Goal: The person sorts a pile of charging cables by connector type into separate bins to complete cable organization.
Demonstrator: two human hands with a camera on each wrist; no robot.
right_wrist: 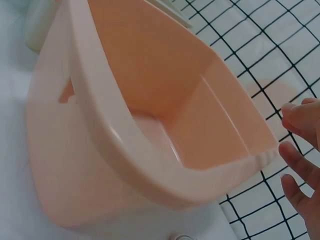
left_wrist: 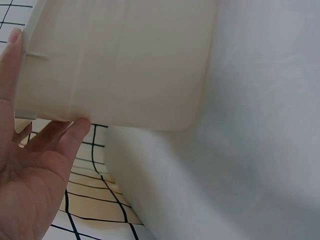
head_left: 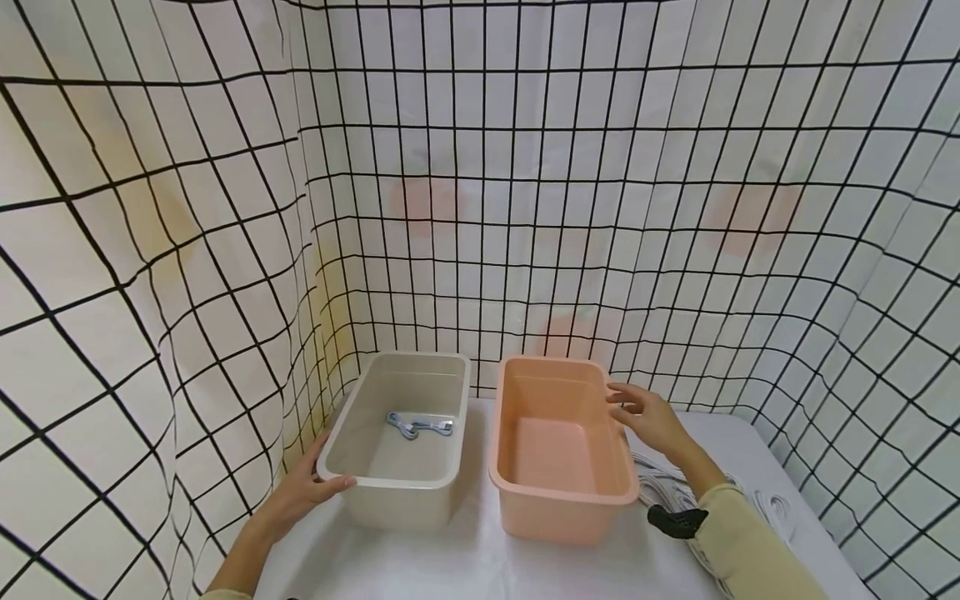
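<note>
A beige plastic bin (head_left: 401, 500) stands on the left, with a folded light-blue cable (head_left: 416, 426) lying on its floor. My left hand (head_left: 295, 493) grips its near left corner, thumb along the front rim and fingers against the side wall, as the left wrist view shows closely (left_wrist: 37, 175). Beside it on the right is a peach plastic bin (head_left: 558, 517) with nothing inside. My right hand (head_left: 651, 421) is at that bin's right rim, fingers apart and loosely bent, holding nothing. Its fingertips (right_wrist: 287, 150) appear right by the rim in the right wrist view.
Several white cables (head_left: 667, 483) lie coiled on the white table (head_left: 465, 575) under my right forearm. Another small white coil (head_left: 774, 508) sits farther right. Black wire grid panels (head_left: 517, 225) enclose the back and both sides, with the left one close by my left hand.
</note>
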